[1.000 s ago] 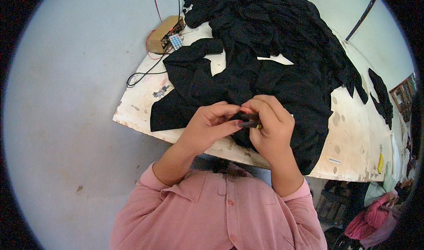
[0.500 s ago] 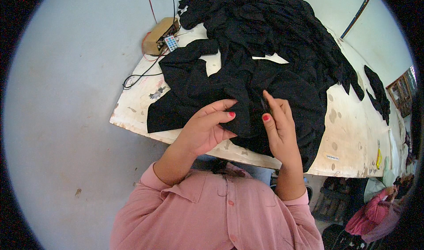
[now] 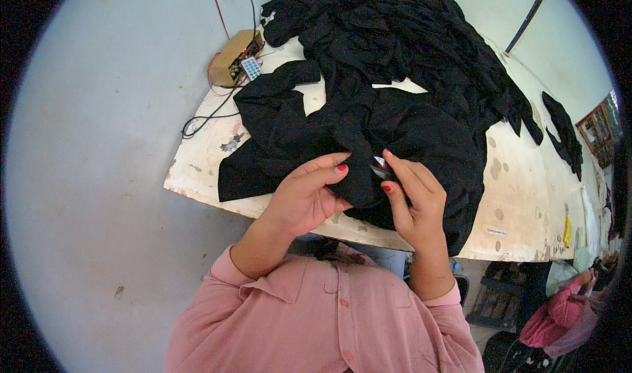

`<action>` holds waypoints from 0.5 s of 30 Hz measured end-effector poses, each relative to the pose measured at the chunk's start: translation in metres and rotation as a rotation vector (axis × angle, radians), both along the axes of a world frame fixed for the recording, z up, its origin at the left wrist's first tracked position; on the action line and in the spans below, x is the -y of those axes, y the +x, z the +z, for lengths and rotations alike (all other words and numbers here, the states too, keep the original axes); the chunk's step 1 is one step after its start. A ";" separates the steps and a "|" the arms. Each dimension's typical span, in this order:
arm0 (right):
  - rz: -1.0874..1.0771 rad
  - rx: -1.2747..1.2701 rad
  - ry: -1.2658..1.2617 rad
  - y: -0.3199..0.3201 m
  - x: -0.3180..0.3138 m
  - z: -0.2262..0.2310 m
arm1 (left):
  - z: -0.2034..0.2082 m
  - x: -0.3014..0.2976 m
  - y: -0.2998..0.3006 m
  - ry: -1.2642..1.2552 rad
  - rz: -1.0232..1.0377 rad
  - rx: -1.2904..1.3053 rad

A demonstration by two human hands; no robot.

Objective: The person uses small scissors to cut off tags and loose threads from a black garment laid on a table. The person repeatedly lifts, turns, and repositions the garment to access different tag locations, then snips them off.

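Black cloth (image 3: 283, 126) lies in folds over the near part of the table. My left hand (image 3: 304, 192) is curved around a fold of it, thumb close to the forefinger and the lower fingers partly behind the fabric. A small pair of thread snips (image 3: 380, 168) sits in my right hand (image 3: 420, 198), closed around it. Its short silver blades point toward my left hand, while the handle is mostly hidden by the fingers. A gap of dark cloth separates the blades from my left fingertips.
More black cloth (image 3: 395, 37) is heaped at the back of the pale, stained table (image 3: 520, 208). At the far left stand a brown box with wires (image 3: 232, 58) and a remote control (image 3: 251, 68). A yellow tool (image 3: 567, 231) lies near the right edge. Another person (image 3: 556, 314) in pink sits lower right.
My right hand has turned and shifted slightly down, and the silver blades of the snips now show. My left hand has hardly moved.
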State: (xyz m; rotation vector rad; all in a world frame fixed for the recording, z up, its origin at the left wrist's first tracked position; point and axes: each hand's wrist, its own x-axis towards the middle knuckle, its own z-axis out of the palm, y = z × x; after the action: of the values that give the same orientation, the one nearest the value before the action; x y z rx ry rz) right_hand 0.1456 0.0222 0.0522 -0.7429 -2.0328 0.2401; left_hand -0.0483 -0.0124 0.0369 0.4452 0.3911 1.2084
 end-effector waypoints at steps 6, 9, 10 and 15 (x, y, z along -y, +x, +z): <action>0.016 0.008 -0.005 -0.001 0.001 0.006 | -0.004 -0.001 -0.004 0.023 -0.073 0.072; -0.027 0.045 0.108 0.000 -0.002 0.005 | -0.005 -0.001 -0.002 0.036 -0.043 0.041; -0.042 0.062 0.135 0.000 -0.003 0.005 | -0.006 -0.001 -0.002 0.041 -0.026 0.022; -0.080 0.072 0.154 -0.002 -0.003 0.008 | -0.005 0.000 0.002 0.074 0.059 -0.104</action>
State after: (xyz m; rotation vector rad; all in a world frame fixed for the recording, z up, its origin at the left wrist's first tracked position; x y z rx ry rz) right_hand 0.1436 0.0249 0.0605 -0.7438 -2.0580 0.0104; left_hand -0.0458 -0.0126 0.0314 0.5652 0.4521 1.2634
